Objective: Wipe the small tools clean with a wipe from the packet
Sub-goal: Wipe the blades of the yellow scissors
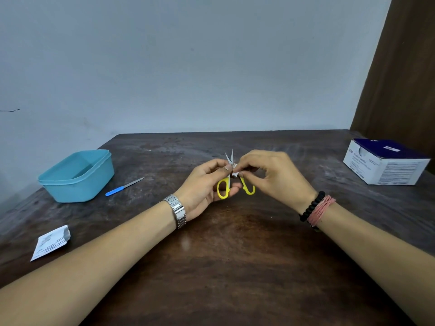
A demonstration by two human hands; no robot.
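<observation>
Bare forearms, no sleeves. Left wrist wears a silver metal link watch band (177, 213); right wrist a black bead bracelet (311, 207) beside pink wound thread (322, 210).

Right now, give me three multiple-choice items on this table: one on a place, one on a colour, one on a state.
1. Where does the nail file lie?
A. inside the tub
B. on the table beside the tub
C. on the box

2. What colour are the scissors' handles?
A. yellow
B. red
C. black

3. How do the scissors' blades stand?
A. slightly apart
B. shut tight
C. covered by a cap

Key: 1 B, the file rests on the table just right of the blue tub. 2 A, the scissors show yellow loops between the left hand and right hand. 3 A, the two tips point up with a gap between them.
</observation>
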